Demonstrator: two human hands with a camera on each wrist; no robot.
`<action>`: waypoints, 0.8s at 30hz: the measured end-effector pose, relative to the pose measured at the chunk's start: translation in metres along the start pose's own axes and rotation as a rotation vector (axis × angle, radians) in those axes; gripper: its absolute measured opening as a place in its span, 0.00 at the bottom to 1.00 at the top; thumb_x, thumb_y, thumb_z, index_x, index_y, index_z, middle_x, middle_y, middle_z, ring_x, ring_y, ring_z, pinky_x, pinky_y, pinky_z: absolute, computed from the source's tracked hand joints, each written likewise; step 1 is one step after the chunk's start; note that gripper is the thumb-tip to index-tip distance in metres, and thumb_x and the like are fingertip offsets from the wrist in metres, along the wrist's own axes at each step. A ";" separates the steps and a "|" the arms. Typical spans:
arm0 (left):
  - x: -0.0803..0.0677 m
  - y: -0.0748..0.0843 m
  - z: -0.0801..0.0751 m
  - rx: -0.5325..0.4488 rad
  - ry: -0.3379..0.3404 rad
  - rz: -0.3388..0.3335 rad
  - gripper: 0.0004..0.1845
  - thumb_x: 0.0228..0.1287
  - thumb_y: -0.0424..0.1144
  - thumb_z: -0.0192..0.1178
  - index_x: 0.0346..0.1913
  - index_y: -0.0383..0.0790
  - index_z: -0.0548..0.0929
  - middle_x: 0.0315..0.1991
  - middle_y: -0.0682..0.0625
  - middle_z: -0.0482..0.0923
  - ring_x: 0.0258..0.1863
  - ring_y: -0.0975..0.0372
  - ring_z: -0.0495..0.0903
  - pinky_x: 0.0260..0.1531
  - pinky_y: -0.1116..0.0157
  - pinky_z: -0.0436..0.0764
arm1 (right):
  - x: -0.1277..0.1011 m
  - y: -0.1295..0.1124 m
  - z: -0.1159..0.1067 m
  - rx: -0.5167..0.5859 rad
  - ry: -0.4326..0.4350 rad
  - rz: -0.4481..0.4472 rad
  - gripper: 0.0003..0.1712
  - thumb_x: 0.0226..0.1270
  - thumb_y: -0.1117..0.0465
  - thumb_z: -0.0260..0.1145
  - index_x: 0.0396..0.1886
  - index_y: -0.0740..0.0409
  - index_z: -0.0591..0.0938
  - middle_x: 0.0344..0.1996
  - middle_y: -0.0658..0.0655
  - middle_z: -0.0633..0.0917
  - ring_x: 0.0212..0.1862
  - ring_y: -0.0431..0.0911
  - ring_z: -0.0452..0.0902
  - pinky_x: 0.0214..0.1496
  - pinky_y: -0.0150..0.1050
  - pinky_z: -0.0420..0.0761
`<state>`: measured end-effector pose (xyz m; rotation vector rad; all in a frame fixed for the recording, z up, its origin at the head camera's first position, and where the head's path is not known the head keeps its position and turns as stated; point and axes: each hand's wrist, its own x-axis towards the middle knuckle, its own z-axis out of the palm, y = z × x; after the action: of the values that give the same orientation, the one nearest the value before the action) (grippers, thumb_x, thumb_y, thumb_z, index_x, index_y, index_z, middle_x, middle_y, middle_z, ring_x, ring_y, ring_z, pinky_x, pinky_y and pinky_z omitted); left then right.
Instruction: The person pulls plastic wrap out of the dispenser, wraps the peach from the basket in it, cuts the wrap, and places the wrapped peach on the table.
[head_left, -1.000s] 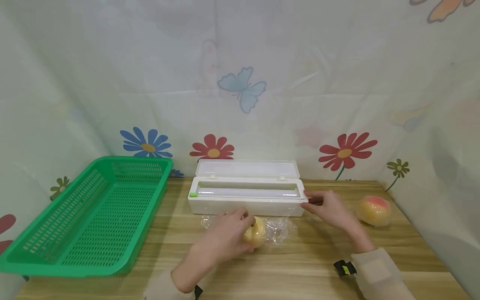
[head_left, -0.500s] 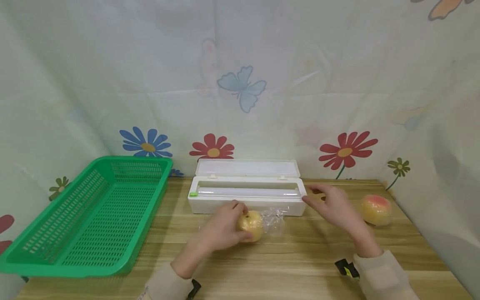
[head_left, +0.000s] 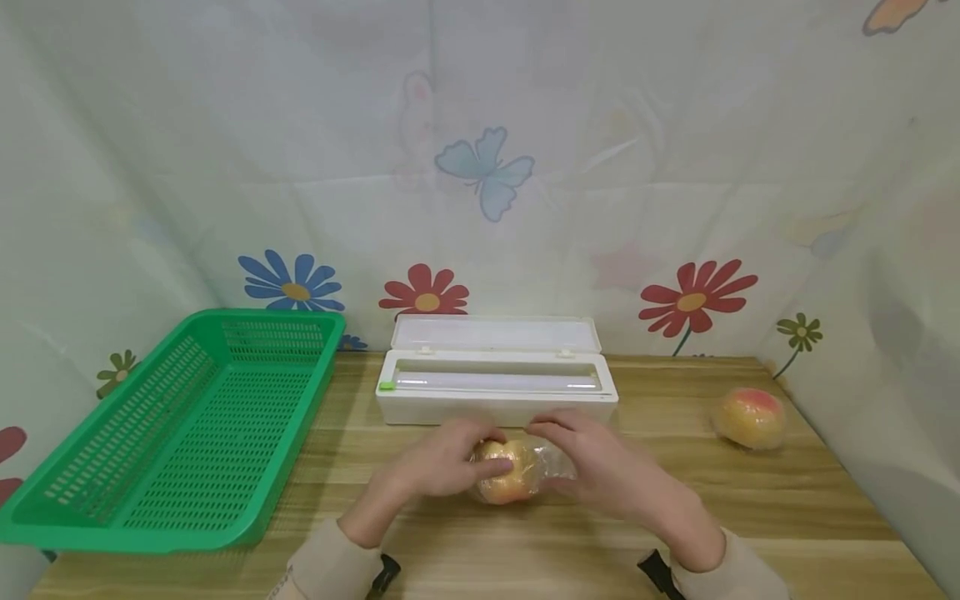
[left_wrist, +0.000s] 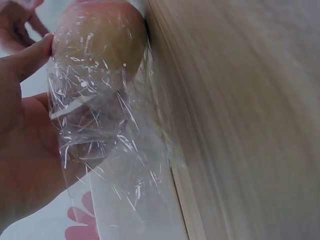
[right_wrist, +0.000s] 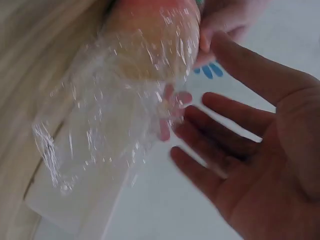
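green basket point(head_left: 180, 433) left; open white dispenser box point(head_left: 497, 379) centre; 1 peach point(head_left: 751, 418) right.

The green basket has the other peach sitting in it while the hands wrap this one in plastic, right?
Not quite. The head view shows the green basket holds nothing; the other peach sits on the table, far right. Both hands do wrap the peach in plastic.

**Colours on the counter**

Yellow-orange fruit point(head_left: 508, 482) under clear, glinting film point(head_left: 553, 460). White dispenser box point(head_left: 497, 387) with a small green tab. Bright green mesh basket point(head_left: 180, 433). Pale wood-grain counter point(head_left: 750, 517). Second fruit point(head_left: 751, 417), yellow with pink blush. Backdrop point(head_left: 480, 167) shows red and blue flowers, blue butterfly.
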<state>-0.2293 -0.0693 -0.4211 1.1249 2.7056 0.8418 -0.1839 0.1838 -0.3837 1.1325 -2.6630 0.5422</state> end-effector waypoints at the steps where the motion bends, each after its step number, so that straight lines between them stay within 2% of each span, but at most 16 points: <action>1: 0.000 0.000 0.000 -0.023 -0.017 -0.006 0.21 0.73 0.56 0.62 0.52 0.41 0.84 0.43 0.58 0.81 0.43 0.66 0.78 0.48 0.64 0.79 | 0.000 -0.002 0.003 0.003 -0.059 0.028 0.38 0.53 0.58 0.84 0.63 0.64 0.79 0.59 0.58 0.80 0.60 0.54 0.77 0.59 0.52 0.80; 3: -0.001 0.000 -0.001 -0.063 -0.043 -0.024 0.22 0.75 0.56 0.59 0.54 0.42 0.83 0.44 0.58 0.81 0.43 0.67 0.78 0.48 0.64 0.79 | -0.001 -0.004 0.008 -0.001 -0.143 0.081 0.43 0.52 0.57 0.84 0.67 0.63 0.76 0.62 0.60 0.78 0.63 0.55 0.75 0.60 0.53 0.79; 6: -0.003 0.000 -0.003 -0.101 -0.048 -0.064 0.23 0.76 0.56 0.58 0.57 0.41 0.80 0.47 0.54 0.82 0.46 0.65 0.79 0.50 0.62 0.80 | -0.002 -0.001 0.013 0.021 -0.184 0.114 0.47 0.51 0.59 0.85 0.70 0.64 0.74 0.64 0.62 0.76 0.64 0.57 0.74 0.61 0.54 0.78; 10: -0.004 -0.003 -0.004 -0.136 -0.054 -0.086 0.23 0.74 0.56 0.60 0.57 0.40 0.78 0.47 0.52 0.82 0.45 0.63 0.80 0.47 0.62 0.81 | -0.002 0.009 0.012 0.087 -0.132 0.134 0.47 0.51 0.62 0.85 0.68 0.69 0.72 0.64 0.66 0.73 0.64 0.60 0.72 0.62 0.56 0.76; 12: -0.005 -0.005 -0.006 -0.140 -0.067 -0.079 0.24 0.72 0.56 0.63 0.58 0.40 0.77 0.46 0.53 0.81 0.45 0.63 0.79 0.47 0.63 0.81 | -0.003 0.014 0.007 0.104 -0.103 0.189 0.47 0.49 0.60 0.86 0.65 0.71 0.73 0.62 0.68 0.74 0.63 0.61 0.72 0.63 0.58 0.75; 15: -0.008 -0.007 -0.010 -0.115 -0.089 -0.076 0.32 0.66 0.57 0.68 0.64 0.40 0.77 0.53 0.51 0.77 0.51 0.61 0.76 0.53 0.60 0.79 | -0.007 0.021 -0.002 0.125 -0.080 0.321 0.42 0.44 0.58 0.88 0.55 0.70 0.76 0.53 0.65 0.78 0.56 0.58 0.75 0.58 0.56 0.77; 17: -0.011 -0.007 -0.015 -0.089 -0.101 -0.067 0.38 0.61 0.56 0.73 0.69 0.39 0.74 0.60 0.47 0.73 0.57 0.58 0.73 0.59 0.56 0.76 | -0.009 0.025 -0.006 0.145 -0.112 0.412 0.36 0.44 0.57 0.88 0.48 0.67 0.77 0.43 0.61 0.80 0.46 0.53 0.77 0.49 0.51 0.79; 19: -0.014 -0.008 -0.020 -0.073 -0.112 -0.075 0.42 0.57 0.53 0.77 0.71 0.38 0.72 0.64 0.44 0.69 0.62 0.54 0.70 0.62 0.52 0.74 | -0.010 0.030 -0.007 0.195 -0.152 0.450 0.29 0.46 0.57 0.87 0.39 0.64 0.78 0.34 0.56 0.79 0.36 0.47 0.74 0.39 0.44 0.78; 22: -0.019 -0.010 -0.027 -0.085 -0.116 -0.091 0.40 0.54 0.45 0.80 0.67 0.36 0.73 0.59 0.43 0.73 0.58 0.52 0.73 0.58 0.52 0.76 | -0.010 0.039 -0.002 0.308 -0.223 0.410 0.20 0.52 0.57 0.84 0.31 0.61 0.80 0.25 0.51 0.76 0.28 0.42 0.69 0.30 0.37 0.72; 24: -0.021 -0.012 -0.031 -0.093 -0.112 -0.104 0.34 0.52 0.42 0.81 0.60 0.37 0.76 0.52 0.45 0.76 0.52 0.53 0.76 0.53 0.54 0.78 | -0.009 0.046 0.003 0.401 -0.240 0.356 0.15 0.55 0.59 0.82 0.30 0.60 0.82 0.23 0.50 0.77 0.27 0.42 0.70 0.28 0.34 0.71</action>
<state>-0.2305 -0.1045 -0.4034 0.9727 2.5802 0.8516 -0.2112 0.2178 -0.4010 0.8509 -3.0793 1.1085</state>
